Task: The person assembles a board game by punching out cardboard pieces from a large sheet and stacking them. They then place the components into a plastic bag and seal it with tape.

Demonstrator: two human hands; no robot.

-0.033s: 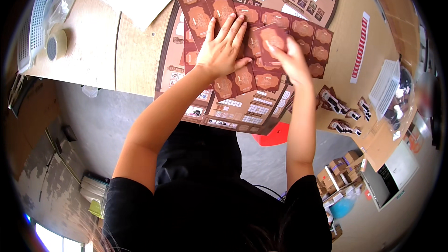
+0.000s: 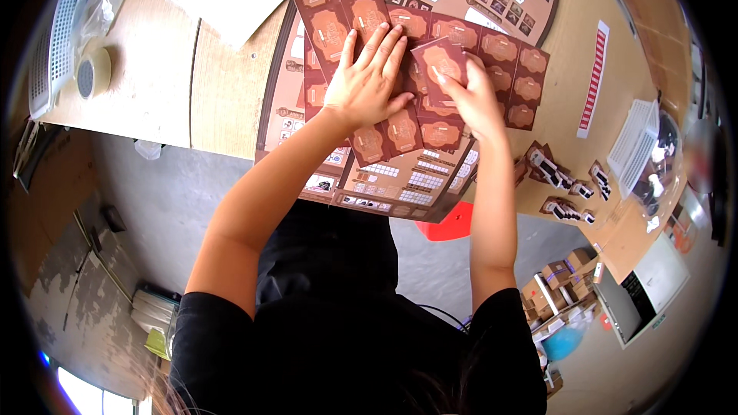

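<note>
My left hand (image 2: pixel 364 83) lies flat with fingers stretched out, pressing on a reddish-brown sheet of printed cards (image 2: pixel 327 28). A second sheet of cards (image 2: pixel 530 59) spreads out to the right, partly under the first. Between thumb and fingers, my right hand (image 2: pixel 478 104) pinches a single reddish-brown card (image 2: pixel 443 60) just above that second sheet, tilted to the left. Whether more cards sit behind it is hidden. Beneath everything lies a large brown printed board (image 2: pixel 369 194), its near edge reaching past the table's edge.
Several small punched-out pieces (image 2: pixel 550 173) lie on the table to the right, beside a white perforated basket (image 2: pixel 635 138). A red-and-white strip (image 2: pixel 593 81) is farther up. On the left are a tape roll (image 2: pixel 94 74) and a blue-white basket (image 2: pixel 58 42). A red stool (image 2: pixel 446 224) is under the table.
My right hand has shifted slightly left and down with the card, which now tilts more to the left. My left hand stays in place.
</note>
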